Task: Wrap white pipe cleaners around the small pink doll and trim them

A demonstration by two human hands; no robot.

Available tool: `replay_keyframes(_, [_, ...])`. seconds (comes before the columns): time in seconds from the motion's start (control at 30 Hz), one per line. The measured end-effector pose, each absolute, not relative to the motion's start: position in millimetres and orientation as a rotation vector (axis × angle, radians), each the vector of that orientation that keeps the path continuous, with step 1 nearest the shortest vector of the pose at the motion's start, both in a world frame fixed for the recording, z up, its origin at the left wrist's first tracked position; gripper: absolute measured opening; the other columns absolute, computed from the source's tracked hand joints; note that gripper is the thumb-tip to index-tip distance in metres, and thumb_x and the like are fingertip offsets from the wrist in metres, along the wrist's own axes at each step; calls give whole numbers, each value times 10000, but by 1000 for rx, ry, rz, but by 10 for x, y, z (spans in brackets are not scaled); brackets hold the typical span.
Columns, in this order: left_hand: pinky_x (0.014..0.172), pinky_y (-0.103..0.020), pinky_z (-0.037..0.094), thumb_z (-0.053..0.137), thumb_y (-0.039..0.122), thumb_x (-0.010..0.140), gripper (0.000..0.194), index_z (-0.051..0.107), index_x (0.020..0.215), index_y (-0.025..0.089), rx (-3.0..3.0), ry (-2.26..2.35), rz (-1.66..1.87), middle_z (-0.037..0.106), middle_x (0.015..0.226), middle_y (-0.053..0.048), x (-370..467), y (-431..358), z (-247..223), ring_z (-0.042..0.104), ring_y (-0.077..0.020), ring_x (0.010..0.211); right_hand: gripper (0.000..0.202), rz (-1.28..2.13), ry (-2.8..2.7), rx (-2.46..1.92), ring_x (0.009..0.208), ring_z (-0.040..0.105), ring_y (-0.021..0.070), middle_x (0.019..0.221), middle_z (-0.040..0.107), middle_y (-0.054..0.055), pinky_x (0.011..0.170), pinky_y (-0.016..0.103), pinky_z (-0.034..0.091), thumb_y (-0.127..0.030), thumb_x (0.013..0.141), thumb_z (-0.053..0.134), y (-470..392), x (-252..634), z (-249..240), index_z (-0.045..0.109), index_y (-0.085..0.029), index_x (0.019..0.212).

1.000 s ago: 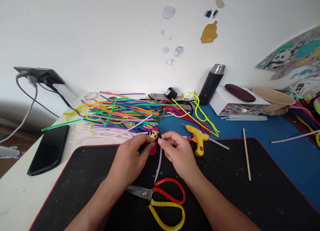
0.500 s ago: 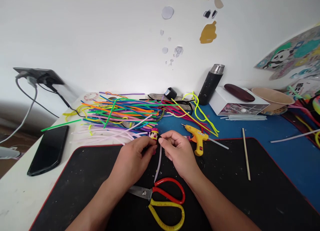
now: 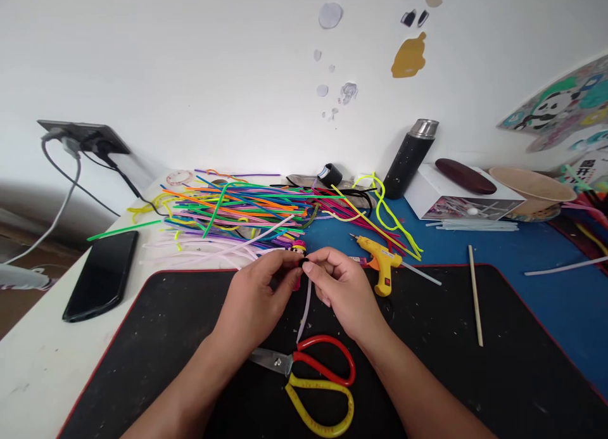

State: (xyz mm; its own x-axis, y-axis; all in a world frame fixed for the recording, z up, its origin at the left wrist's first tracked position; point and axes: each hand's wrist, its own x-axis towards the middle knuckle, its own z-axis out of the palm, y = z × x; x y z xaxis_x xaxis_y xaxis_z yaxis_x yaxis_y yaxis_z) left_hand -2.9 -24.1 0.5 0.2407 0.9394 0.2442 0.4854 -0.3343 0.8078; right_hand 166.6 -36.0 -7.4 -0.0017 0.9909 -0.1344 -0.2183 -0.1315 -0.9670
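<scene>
Between the fingertips of my left hand [image 3: 259, 299] is a small pipe-cleaner figure [image 3: 299, 245] with a pink and yellow top, mostly covered by the fingers. The thumb and forefinger of my right hand [image 3: 342, 290] are closed on a small black piece [image 3: 303, 261] at the figure's side. Whether that piece is fixed to the figure I cannot tell. A pale pipe cleaner [image 3: 306, 312] lies just below my hands. Closer to me, scissors [image 3: 327, 344] with one red and one yellow handle rest on the black mat [image 3: 427, 363].
Right of my hands lies a yellow glue gun [image 3: 382, 268] with a glue stick in it. Many coloured pipe cleaners [image 3: 237, 208] are heaped behind. A phone [image 3: 102, 277] is at left; a wooden stick [image 3: 475, 296], flask [image 3: 412, 157] and white box [image 3: 427, 192] are at right.
The figure has turned or dropped lower between my fingers, so less of its face shows. My hands stay close together, and the whole view has shifted slightly.
</scene>
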Motion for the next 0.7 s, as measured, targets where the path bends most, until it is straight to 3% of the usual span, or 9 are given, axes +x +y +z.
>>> replay_keyframes(0.43, [817,-268,563,628,169,1014,199,814,1082,189,2074,1236,1087,802,972,-43,-73,-191,-16,754,-175,877,344,1375,-1029,-1167,445,364,89,521,453,-95,444,236,251,-518,886,783,-346,1711,-84,714,-182,904])
replay_keyframes(0.7, [829,-277,564,659,230,1011,174,820,1064,193,2042,1242,1062,817,990,-51,-77,-187,6,762,-190,889,322,1265,-1116,-1264,467,353,99,548,427,-88,452,254,242,-510,919,733,-339,1726,-145,688,-198,851])
